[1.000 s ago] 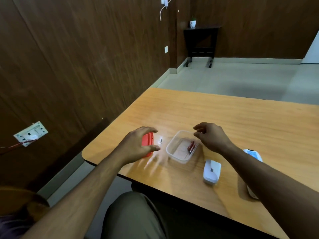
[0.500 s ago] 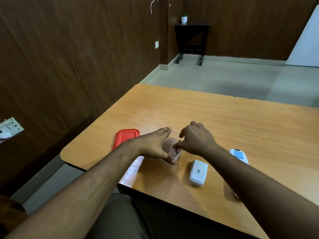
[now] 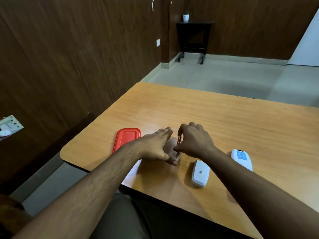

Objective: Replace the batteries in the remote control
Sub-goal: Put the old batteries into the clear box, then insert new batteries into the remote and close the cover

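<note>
A small clear plastic container [image 3: 177, 156] sits near the table's front edge, mostly hidden by my hands. My left hand [image 3: 155, 147] lies flat against its left side, fingers stretched forward, thumb at its near corner. My right hand [image 3: 193, 141] hovers over the container and pinches a red battery [image 3: 179, 140] upright between thumb and forefinger. To the right a white remote piece [image 3: 200, 173] lies with a small code sticker facing up. Farther right a second white remote piece [image 3: 241, 158] with a blue label is partly covered by my right forearm.
The red container lid [image 3: 126, 139] lies flat left of my left hand. The wooden table [image 3: 224, 121] stretches away behind the hands. A dark wood wall stands on the left, with a wall socket [image 3: 9, 126]. A dark side table [image 3: 193, 37] stands in the far corner.
My left hand left the red lid and moved right to the container's side. My right hand dropped into the container, pinched a red battery and has lifted it upright.
</note>
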